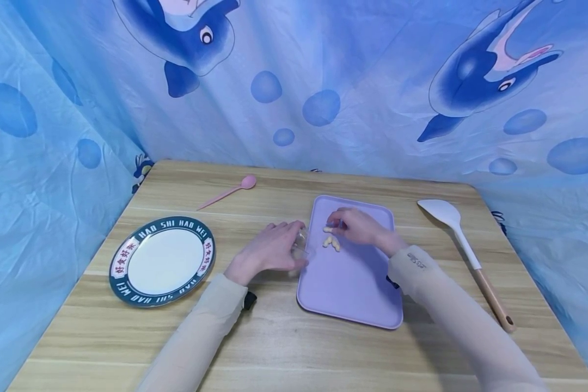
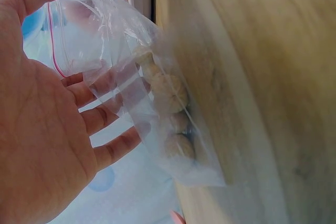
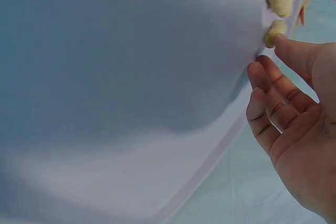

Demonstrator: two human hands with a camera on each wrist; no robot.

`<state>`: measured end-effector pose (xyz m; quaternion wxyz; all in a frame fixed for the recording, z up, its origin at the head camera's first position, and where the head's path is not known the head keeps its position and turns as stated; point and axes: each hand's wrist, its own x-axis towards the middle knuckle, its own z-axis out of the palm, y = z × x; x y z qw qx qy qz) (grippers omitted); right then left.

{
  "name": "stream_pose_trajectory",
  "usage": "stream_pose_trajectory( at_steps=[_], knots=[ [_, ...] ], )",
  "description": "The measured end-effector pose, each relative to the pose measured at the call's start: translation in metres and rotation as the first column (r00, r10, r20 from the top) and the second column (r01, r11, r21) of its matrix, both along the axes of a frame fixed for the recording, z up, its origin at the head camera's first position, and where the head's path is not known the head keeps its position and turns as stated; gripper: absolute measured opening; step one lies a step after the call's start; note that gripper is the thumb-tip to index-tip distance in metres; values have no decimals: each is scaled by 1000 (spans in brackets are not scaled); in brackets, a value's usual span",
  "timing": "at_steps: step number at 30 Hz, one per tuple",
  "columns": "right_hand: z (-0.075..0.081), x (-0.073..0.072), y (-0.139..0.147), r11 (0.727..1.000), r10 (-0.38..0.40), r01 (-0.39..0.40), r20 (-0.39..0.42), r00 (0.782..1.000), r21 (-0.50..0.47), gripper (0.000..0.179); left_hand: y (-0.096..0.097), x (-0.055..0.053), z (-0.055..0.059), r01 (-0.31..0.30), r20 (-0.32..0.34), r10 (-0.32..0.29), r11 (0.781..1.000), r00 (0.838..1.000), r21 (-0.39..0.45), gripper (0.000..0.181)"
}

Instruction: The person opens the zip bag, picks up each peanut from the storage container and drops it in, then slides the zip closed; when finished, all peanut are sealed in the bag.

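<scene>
A clear zip bag with a red seal line stands at the tray's left edge, with several rounded tan pieces showing blurrily through its lower part. My left hand holds this bag, the thumb by its mouth and the fingers along its far side. On the lilac tray, pale curved cashews lie near the upper left. My right hand is over them. In the right wrist view its thumb touches one cashew, while the loosely bent fingers stay apart from it.
A white plate with a dark green lettered rim lies at the left. Behind it is a pink spoon. To the tray's right lies a white spatula with a wooden handle end. A blue dolphin-print curtain hangs behind the wooden table.
</scene>
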<state>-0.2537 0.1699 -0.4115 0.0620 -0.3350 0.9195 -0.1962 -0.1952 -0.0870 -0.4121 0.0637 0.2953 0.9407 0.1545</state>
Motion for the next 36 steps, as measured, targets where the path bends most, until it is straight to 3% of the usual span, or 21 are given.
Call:
stream_pose_trajectory(
  at_steps=[8,36],
  knots=[
    [-7,-1,0,1000,2,-2,9,1000,5,18,0,0,0,-1,-7,1,1000,1000,2,81],
    [-6,1,1,1000,-10,10,7,1000,-4,16,0,0,1,-1,-4,1,1000,1000,-1,81]
  ],
)
